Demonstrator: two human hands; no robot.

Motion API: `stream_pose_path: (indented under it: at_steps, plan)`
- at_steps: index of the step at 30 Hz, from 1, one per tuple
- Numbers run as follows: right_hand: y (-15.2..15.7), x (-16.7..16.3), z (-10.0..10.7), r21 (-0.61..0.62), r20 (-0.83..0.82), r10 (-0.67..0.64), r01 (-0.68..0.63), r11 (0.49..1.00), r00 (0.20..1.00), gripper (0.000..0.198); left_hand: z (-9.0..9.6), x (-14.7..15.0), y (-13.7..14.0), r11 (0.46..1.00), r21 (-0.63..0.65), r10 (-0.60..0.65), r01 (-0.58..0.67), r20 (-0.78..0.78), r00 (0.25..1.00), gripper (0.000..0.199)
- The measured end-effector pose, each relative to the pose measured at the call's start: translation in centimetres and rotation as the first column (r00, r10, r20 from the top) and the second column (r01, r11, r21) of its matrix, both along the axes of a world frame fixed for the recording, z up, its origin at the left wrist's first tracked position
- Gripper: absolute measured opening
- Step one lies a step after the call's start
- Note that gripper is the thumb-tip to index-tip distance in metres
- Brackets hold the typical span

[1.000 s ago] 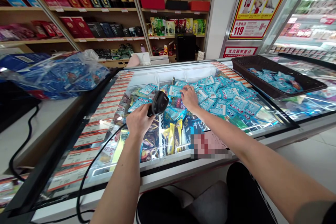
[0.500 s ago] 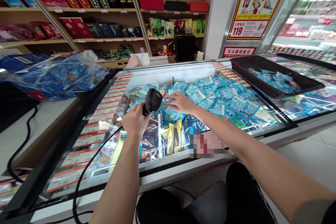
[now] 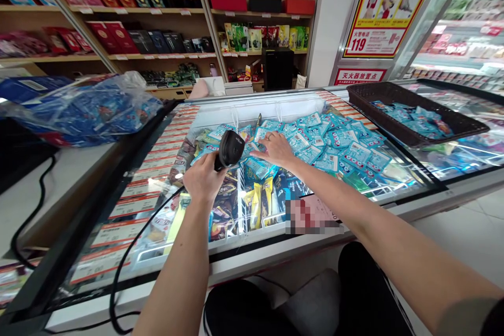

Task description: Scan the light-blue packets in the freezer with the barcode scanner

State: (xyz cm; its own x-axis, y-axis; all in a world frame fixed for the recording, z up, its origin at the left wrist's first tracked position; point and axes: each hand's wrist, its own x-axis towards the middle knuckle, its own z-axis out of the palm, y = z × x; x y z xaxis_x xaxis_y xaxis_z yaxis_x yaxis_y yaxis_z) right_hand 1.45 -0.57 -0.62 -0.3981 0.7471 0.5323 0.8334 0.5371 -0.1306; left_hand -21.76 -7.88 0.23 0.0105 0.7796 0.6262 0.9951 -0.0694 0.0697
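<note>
My left hand point(image 3: 203, 174) is wrapped round the handle of a black barcode scanner point(image 3: 230, 149), its head pointing right over the freezer. A black cord point(image 3: 136, 241) runs down from it. To the right, my right hand point(image 3: 275, 148) has fingers and thumb apart above the blue packets point(image 3: 311, 139) heaped in the freezer, fingertips close to one. Whether they touch it, I cannot tell. Below the hands, yellow-wrapped ice creams point(image 3: 256, 205) and dark purple packets point(image 3: 225, 215) lie in white wire compartments.
A dark brown tray point(image 3: 417, 136) with more blue packets rests on the freezer's right side. Price labels point(image 3: 136, 207) line the glass at left. A plastic bag of blue packets point(image 3: 98, 105) sits on the left counter. Stocked shelves point(image 3: 157, 55) stand behind.
My right hand has shifted slightly right, and its fingers have spread away from the spot by the scanner head. My left hand and the scanner have hardly moved.
</note>
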Motion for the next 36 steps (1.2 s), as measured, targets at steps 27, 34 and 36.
stream_pose_path:
  at_steps: [27, 34, 36]
  plan:
    - [0.45, 0.31, -0.08, -0.052, 0.021, 0.115, -0.114, 0.992, 0.993, 0.044, -0.15, 0.14, -0.03, 0.999, 0.012, -0.036, 0.036, -0.024, 0.999, 0.035]
    - [0.60, -0.07, -0.67, -0.052, -0.001, 0.003, -0.003, 0.999, 1.000, 0.055, -0.19, 0.12, -0.01, 1.000, -0.009, -0.028, 0.028, -0.021, 0.999, 0.037]
    - [0.59, -0.11, -0.75, -0.062, -0.002, -0.021, 0.021, 0.998, 1.000, 0.057, -0.15, 0.13, -0.01, 1.000, -0.012, -0.028, 0.027, -0.018, 0.999, 0.037]
